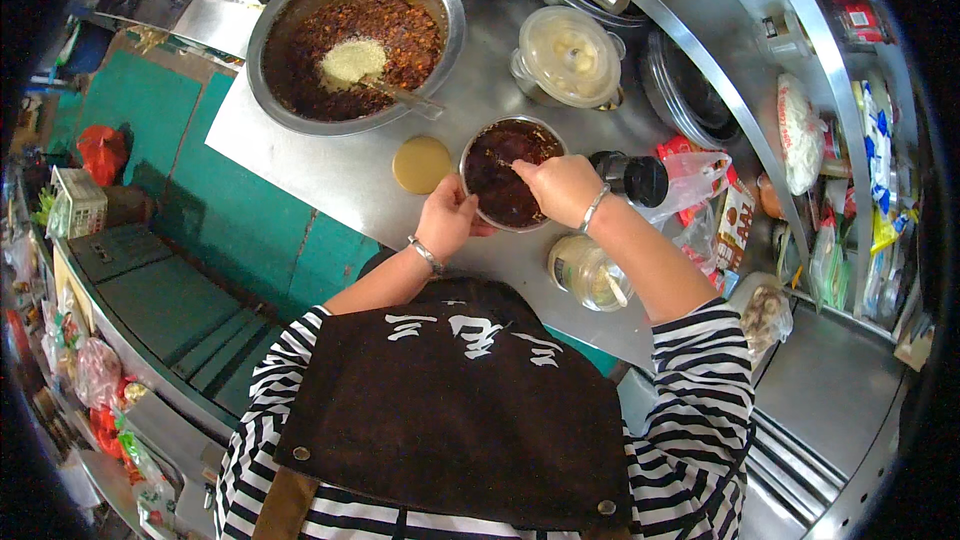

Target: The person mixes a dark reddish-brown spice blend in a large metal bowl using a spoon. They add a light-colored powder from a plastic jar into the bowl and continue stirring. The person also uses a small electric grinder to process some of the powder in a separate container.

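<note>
My left hand (448, 219) grips the near-left rim of a small metal bowl (466, 154), with its fingers under the side. Dark reddish-brown sauce (491, 191) fills much of this bowl. Over the bowl's right side, my right hand (561, 184) is closed around a thin utensil, mostly hidden by the fingers, that dips into the sauce. Up and to the left stands a large steel basin (259, 64) of chili mixture (405, 30). A mound of pale granules (354, 60) lies on that mixture, where a clear-handled spoon (409, 99) rests.
A tan round lid (421, 165) lies left of the bowl on the steel counter (330, 157). Nearby are a lidded pot (570, 56), a black-capped jar (637, 178) and an open glass jar (581, 270) with a spoon. Metal shelves (690, 64) with packages curve along the right.
</note>
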`<state>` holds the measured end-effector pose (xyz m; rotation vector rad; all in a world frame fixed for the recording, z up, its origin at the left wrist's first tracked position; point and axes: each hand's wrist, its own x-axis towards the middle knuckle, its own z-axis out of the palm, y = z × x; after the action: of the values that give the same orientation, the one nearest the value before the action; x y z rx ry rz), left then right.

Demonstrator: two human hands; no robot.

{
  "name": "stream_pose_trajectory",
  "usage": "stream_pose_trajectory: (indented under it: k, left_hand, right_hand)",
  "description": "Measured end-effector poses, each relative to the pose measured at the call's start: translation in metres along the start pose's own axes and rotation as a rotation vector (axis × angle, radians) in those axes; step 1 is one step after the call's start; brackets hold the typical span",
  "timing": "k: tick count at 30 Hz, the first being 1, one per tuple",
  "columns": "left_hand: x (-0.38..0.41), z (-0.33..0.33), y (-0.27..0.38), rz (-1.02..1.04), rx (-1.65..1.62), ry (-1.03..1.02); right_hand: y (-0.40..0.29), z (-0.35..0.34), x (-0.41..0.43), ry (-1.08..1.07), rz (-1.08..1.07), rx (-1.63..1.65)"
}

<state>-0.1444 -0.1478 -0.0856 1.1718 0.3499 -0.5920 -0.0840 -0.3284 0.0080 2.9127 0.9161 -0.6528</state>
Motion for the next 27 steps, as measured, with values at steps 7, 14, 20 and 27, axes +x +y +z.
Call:
stream_pose_trajectory:
  k: [7, 14, 20, 27]
  left_hand:
    - [-0.001, 0.000, -0.002, 0.008, -0.003, 0.022]
    - [0.002, -0.001, -0.007, 0.031, 0.021, 0.036]
    - [-0.005, 0.002, 0.002, -0.020, 0.032, 0.059]
    - [-0.004, 0.003, 0.005, 0.004, 0.007, 0.043]
  right_hand:
    - [-0.005, -0.007, 0.003, -0.050, -0.292, -0.183]
    - [0.006, -0.009, -0.025, -0.069, -0.369, -0.250]
    - [-0.004, -0.024, -0.064, -0.061, -0.094, -0.082]
    - [-0.016, 0.009, -0.035, 0.049, 0.115, 0.064]
